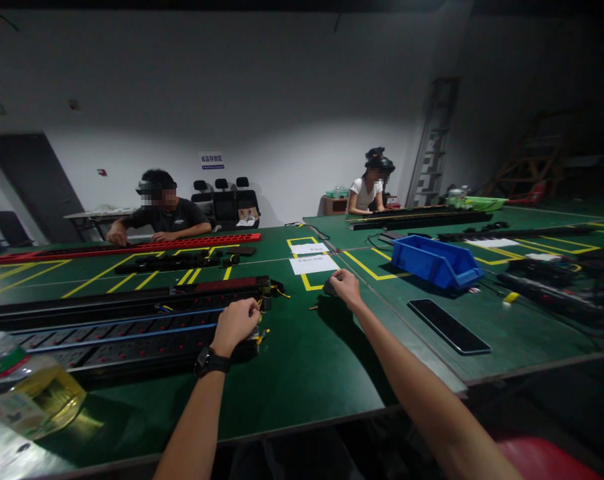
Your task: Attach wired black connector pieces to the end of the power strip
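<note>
My left hand (236, 325), with a dark watch on its wrist, rests at the right end of a long black socket strip (132, 351). Its fingers are curled, and what they pinch, if anything, is hidden. Yellow wires (265, 335) stick out of the strip's end beside it. Over the green table, my right hand (347, 288) has its fingers closed on a small dark object (329, 287) whose kind I cannot make out. A small brass-coloured piece (313, 308) lies just left of that hand.
A blue bin (435, 261) and a phone (447, 325) are on the right. Paper sheets (313, 265) lie ahead. At lower left stands a bottle of yellow liquid (37, 390). Two people work across the table, one at a red rail (222, 241). More black strips lie right.
</note>
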`<action>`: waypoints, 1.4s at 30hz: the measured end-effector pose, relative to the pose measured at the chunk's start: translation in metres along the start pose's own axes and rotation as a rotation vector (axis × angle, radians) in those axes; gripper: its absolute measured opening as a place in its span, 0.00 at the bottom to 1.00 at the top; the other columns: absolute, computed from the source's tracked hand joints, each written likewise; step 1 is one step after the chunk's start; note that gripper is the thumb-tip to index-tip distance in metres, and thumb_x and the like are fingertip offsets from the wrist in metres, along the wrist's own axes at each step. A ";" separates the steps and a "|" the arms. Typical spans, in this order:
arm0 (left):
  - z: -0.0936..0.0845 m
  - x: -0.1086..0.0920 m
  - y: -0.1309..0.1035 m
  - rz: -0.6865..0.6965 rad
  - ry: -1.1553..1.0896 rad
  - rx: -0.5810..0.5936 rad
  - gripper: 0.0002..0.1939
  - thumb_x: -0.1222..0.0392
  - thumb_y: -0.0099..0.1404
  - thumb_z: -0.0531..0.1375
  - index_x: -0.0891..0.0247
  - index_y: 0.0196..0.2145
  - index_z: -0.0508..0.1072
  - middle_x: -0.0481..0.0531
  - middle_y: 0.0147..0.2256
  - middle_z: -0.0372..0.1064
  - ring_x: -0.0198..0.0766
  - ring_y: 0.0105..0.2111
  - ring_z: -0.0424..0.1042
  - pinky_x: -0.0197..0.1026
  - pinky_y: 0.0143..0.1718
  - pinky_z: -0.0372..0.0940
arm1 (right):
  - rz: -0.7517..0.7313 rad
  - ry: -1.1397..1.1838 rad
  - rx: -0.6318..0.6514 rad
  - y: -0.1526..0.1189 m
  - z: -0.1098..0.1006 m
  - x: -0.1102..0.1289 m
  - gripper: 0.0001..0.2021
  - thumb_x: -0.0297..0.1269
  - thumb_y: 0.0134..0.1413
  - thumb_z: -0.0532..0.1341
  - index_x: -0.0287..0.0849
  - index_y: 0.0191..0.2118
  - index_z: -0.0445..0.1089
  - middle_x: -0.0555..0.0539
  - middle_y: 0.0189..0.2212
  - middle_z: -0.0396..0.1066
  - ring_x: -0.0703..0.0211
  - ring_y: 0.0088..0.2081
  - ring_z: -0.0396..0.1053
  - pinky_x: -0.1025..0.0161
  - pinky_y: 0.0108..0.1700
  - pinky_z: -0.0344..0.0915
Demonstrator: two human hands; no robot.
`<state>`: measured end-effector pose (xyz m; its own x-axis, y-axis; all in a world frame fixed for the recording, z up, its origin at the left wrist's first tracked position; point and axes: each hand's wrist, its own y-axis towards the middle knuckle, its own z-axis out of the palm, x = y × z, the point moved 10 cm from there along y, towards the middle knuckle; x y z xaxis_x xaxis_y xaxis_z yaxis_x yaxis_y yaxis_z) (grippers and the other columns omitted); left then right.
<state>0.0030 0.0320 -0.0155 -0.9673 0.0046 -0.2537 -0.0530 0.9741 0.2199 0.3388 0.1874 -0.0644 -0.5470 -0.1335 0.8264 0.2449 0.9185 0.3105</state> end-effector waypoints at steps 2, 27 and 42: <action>0.000 0.000 0.000 -0.003 0.005 0.003 0.09 0.56 0.66 0.57 0.55 0.37 0.78 0.51 0.38 0.80 0.45 0.39 0.77 0.38 0.32 0.57 | -0.025 -0.026 0.016 -0.001 0.002 0.002 0.08 0.34 0.49 0.60 0.41 0.34 0.74 0.44 0.33 0.77 0.55 0.34 0.70 0.63 0.35 0.58; -0.014 0.025 0.015 0.040 -0.313 -0.200 0.15 0.53 0.69 0.53 0.60 0.42 0.77 0.52 0.39 0.80 0.41 0.39 0.77 0.39 0.43 0.68 | -0.180 -0.308 0.234 -0.016 0.022 0.020 0.09 0.35 0.55 0.63 0.39 0.40 0.77 0.39 0.37 0.77 0.51 0.38 0.69 0.59 0.37 0.57; 0.002 -0.097 0.016 0.294 -0.373 0.004 0.19 0.51 0.75 0.46 0.61 0.34 0.71 0.52 0.34 0.75 0.39 0.34 0.73 0.39 0.38 0.63 | -0.190 -0.486 0.263 -0.027 0.022 0.032 0.09 0.36 0.57 0.60 0.45 0.41 0.77 0.44 0.39 0.79 0.53 0.40 0.74 0.63 0.38 0.64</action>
<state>0.0969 0.0474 0.0111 -0.7862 0.3605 -0.5020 0.2113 0.9201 0.3298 0.2971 0.1671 -0.0571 -0.8815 -0.1764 0.4381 -0.0670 0.9650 0.2537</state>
